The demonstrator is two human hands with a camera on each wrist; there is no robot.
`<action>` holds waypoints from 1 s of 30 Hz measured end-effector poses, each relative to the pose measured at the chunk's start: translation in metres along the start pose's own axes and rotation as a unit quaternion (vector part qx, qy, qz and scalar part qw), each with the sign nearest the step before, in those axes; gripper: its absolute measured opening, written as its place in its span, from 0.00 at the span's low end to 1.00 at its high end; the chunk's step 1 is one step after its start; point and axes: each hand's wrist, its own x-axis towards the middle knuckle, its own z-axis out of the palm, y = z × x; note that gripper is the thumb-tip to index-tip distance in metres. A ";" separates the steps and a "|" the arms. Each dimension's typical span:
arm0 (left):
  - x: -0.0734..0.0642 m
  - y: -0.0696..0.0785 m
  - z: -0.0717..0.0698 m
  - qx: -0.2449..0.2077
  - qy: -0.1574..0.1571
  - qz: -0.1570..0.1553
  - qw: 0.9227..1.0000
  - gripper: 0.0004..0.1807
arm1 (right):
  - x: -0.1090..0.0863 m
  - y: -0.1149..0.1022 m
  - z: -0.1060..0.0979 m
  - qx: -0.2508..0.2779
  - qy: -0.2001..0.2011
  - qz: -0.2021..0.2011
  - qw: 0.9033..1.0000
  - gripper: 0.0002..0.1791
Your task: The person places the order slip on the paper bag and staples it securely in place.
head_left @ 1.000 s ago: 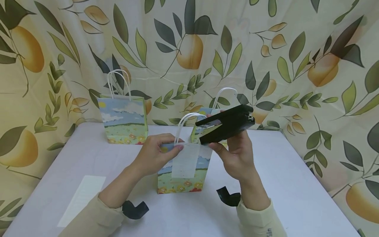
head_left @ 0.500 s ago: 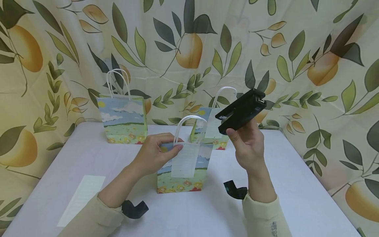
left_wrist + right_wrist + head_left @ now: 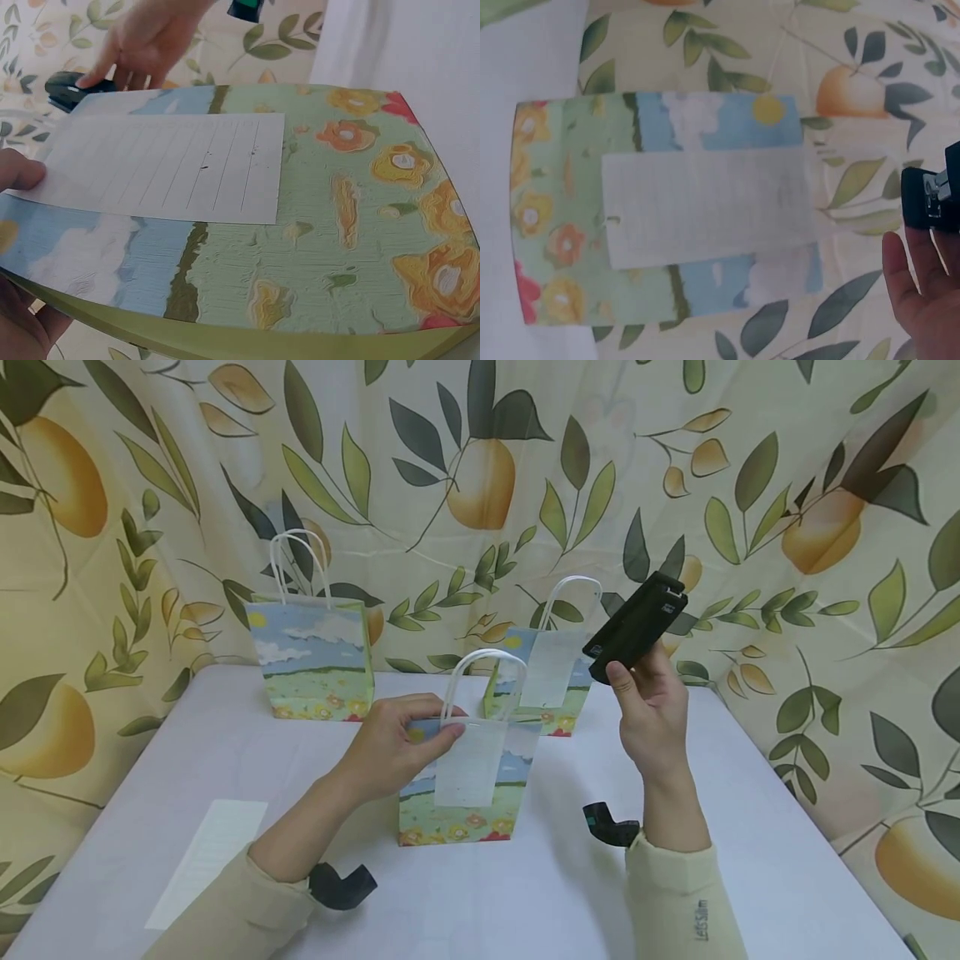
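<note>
While left hand (image 3: pixel 392 747) pinches paper bag (image 3: pixel 465 823), oblong stapler (image 3: pixel 639 627) aloft

The front paper bag (image 3: pixel 465 828) is printed with a blue sky, white clouds, a yellow sun and a pale green meadow of yellow, orange and red flowers; its side panel (image 3: pixel 247 334) is plain yellow-green and its handles (image 3: pixel 487 653) white. The paper slip (image 3: pixel 165 169) over the print is white with thin grey lines. Both back bags (image 3: pixel 315 664) repeat the landscape. The stapler (image 3: pixel 637 622) is black with small pale marks. The surface (image 3: pixel 525 910) is lilac-white; the cream curtain (image 3: pixel 480 485) carries orange fruit and green leaves. The sleeves (image 3: pixel 232 910) are plain cream, the right with dark lettering.
</note>
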 end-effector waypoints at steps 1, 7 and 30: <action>0.000 0.000 0.000 0.001 0.000 0.000 1.000 0.06 | 0.000 0.002 -0.002 -0.003 0.005 0.011 1.000 0.28; 0.000 0.001 0.000 0.000 0.001 -0.006 1.000 0.06 | -0.001 0.017 -0.012 -0.044 0.038 0.074 0.996 0.30; 0.000 0.002 -0.001 -0.001 -0.001 -0.012 1.000 0.06 | -0.003 0.044 -0.031 -0.134 0.114 0.233 0.957 0.27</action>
